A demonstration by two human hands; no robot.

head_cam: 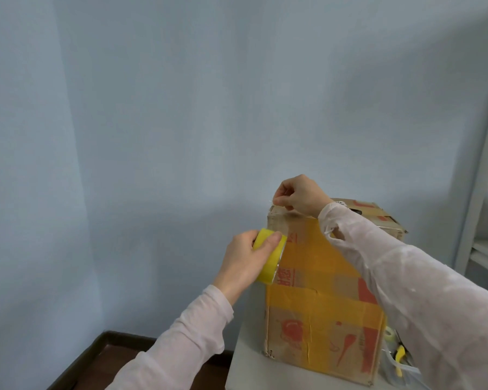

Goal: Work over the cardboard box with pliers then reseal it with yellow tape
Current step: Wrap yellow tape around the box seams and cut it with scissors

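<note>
A tall cardboard box with red print and wide yellow tape strips stands upright on a grey table. My left hand grips a yellow tape roll beside the box's upper left edge. My right hand hovers at the box's top left corner with fingers curled, pinching what looks like the thin free end of the tape. My right sleeve crosses in front of the box's right side and hides it. No pliers can be made out clearly.
Behind the box's lower right lie a clear tape roll and a yellow-handled item, partly hidden. A pale blue wall fills the background. A grey shelf frame stands at the right. Dark floor shows at lower left.
</note>
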